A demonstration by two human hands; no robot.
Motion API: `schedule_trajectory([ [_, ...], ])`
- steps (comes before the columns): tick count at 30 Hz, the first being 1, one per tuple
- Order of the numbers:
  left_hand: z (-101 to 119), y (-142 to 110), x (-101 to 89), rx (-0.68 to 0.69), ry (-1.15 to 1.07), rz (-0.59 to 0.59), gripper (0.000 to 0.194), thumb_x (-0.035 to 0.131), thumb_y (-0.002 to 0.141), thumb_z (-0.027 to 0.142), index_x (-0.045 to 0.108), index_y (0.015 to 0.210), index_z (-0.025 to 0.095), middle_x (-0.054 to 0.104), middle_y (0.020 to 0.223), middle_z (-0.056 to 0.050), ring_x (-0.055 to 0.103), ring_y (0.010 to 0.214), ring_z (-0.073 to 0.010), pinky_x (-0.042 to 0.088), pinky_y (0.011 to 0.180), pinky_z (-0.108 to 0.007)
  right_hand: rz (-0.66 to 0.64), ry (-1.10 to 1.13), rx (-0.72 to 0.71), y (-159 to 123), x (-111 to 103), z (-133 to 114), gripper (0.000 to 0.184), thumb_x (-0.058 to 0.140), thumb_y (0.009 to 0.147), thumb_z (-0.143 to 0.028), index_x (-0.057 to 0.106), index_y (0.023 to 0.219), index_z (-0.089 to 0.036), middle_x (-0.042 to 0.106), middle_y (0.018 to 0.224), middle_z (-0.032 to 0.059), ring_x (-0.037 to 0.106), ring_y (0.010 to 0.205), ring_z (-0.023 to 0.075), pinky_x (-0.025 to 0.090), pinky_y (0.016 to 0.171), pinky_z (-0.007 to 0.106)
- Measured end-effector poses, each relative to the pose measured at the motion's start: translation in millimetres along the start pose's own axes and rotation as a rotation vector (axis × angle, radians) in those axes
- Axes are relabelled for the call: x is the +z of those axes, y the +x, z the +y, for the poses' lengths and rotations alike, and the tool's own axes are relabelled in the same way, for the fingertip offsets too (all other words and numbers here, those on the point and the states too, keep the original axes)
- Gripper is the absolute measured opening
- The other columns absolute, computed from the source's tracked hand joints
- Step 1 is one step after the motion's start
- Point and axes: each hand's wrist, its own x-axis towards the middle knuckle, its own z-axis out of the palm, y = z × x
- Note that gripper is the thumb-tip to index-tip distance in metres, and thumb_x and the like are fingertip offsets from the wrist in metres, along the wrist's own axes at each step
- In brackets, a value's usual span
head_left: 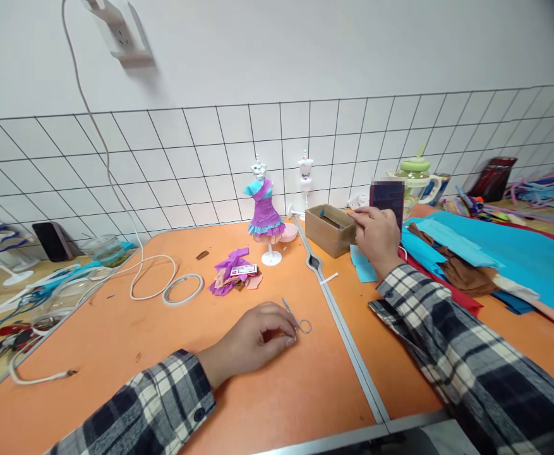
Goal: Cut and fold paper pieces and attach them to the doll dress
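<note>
My left hand (258, 335) rests on the orange table with its fingers curled, the fingertips on a small pair of scissors (304, 326) and hiding part of one handle. Over the right rim of a small cardboard box (324, 234), the fingers of my right hand (378, 237) are pinched together; what they hold, if anything, is too small to make out. Between the hands and the wall stands a mini dress form wearing a purple and blue ruffled dress (264, 212). A bare white dress form (306, 174) is behind the box.
Purple and peach scraps (227, 272) lie under a small red-and-white box (244, 271). Left of them are a tape roll (183, 289) and a white cable (137, 278). At right, a phone (387, 194) stands before a green-lidded cup (415, 180), near blue sheets (518, 253).
</note>
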Motion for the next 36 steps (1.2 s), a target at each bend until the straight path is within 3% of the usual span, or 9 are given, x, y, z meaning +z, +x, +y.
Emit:
schedule_trajectory([
  [5,-1.7,2.4,-4.5,-0.053,0.020,0.060,0.011,0.062,0.088,0.024,0.072,0.087,0.019,0.074,0.084,-0.005,0.065,0.083,-0.0158,0.050,0.075,-0.028,-0.104,0.075,-0.061,-5.1,10.3,2.5,0.042,0.042,0.091,-0.017,0.063,0.126,-0.024,0.069,0.114,0.0068,0.052,0.088,0.0249,0.040,0.080,0.038],
  [11,-3.0,1.1,-4.1,-0.036,0.030,0.074,0.010,0.063,0.087,0.024,0.072,0.087,0.020,0.074,0.084,-0.004,0.065,0.082,-0.0150,0.049,0.074,-0.027,0.131,0.179,0.112,-8.1,14.6,14.2,0.027,0.052,0.089,-0.029,0.070,0.105,-0.018,0.066,0.098,0.0111,0.059,0.089,0.0246,0.045,0.077,0.035],
  [14,-2.4,0.9,-3.7,-0.029,0.030,0.074,0.010,0.063,0.087,0.025,0.072,0.087,0.020,0.074,0.084,-0.004,0.065,0.082,-0.0145,0.049,0.074,-0.026,0.125,0.211,0.117,-7.4,18.6,13.8,0.023,0.052,0.089,-0.028,0.072,0.095,-0.017,0.069,0.091,0.0095,0.060,0.085,0.0232,0.046,0.075,0.034],
  [19,-0.9,0.9,-4.6,-0.041,0.024,0.072,0.013,0.062,0.088,0.028,0.073,0.087,0.020,0.074,0.083,-0.005,0.065,0.081,-0.0153,0.050,0.075,-0.027,-0.015,0.200,-0.016,-8.0,26.7,11.7,0.038,0.046,0.085,-0.010,0.074,0.107,-0.023,0.071,0.112,0.0060,0.056,0.100,0.0234,0.043,0.090,0.038],
  [23,-0.4,1.1,-5.7,-0.113,-0.030,0.094,0.014,0.063,0.087,0.029,0.073,0.085,0.020,0.074,0.083,-0.006,0.065,0.081,-0.0165,0.050,0.077,-0.028,-0.015,0.151,0.011,-7.1,19.1,9.2,0.043,0.044,0.084,-0.009,0.071,0.115,-0.022,0.064,0.125,0.0082,0.053,0.106,0.0261,0.042,0.093,0.043],
  [27,-0.8,4.2,-7.1,-0.298,-0.220,0.231,0.014,0.067,0.081,0.031,0.072,0.081,0.017,0.072,0.086,-0.006,0.065,0.080,-0.0173,0.050,0.076,-0.029,0.031,0.296,0.057,-13.6,-9.1,-28.1,0.033,0.049,0.088,-0.024,0.071,0.112,-0.019,0.068,0.105,0.0120,0.058,0.094,0.0257,0.045,0.084,0.039],
  [31,-2.5,4.3,-9.0,-0.466,-0.466,0.367,0.020,0.070,0.079,0.035,0.073,0.083,0.016,0.071,0.082,-0.005,0.064,0.080,-0.0171,0.049,0.078,-0.029,-0.316,0.710,0.123,-39.9,-38.3,-98.2,0.026,0.050,0.090,-0.033,0.072,0.096,-0.020,0.070,0.087,0.0057,0.059,0.070,0.0171,0.045,0.062,0.028],
  [33,-4.0,1.9,-9.5,-0.475,-0.592,0.392,0.021,0.071,0.079,0.036,0.073,0.086,0.017,0.071,0.082,-0.003,0.064,0.081,-0.0164,0.049,0.081,-0.030,-0.516,0.799,0.119,-55.0,-47.0,-127.9,0.023,0.056,0.087,-0.034,0.072,0.098,-0.022,0.069,0.081,0.0025,0.056,0.063,0.0146,0.043,0.059,0.027],
  [36,-5.1,-1.4,-9.7,-0.437,-0.701,0.406,0.020,0.072,0.079,0.036,0.074,0.086,0.017,0.071,0.084,-0.003,0.064,0.086,-0.0162,0.049,0.085,-0.030,-0.649,0.848,0.150,-69.4,-52.4,-151.5,0.022,0.059,0.084,-0.031,0.071,0.100,-0.023,0.069,0.081,0.0009,0.053,0.060,0.0126,0.042,0.058,0.026],
])
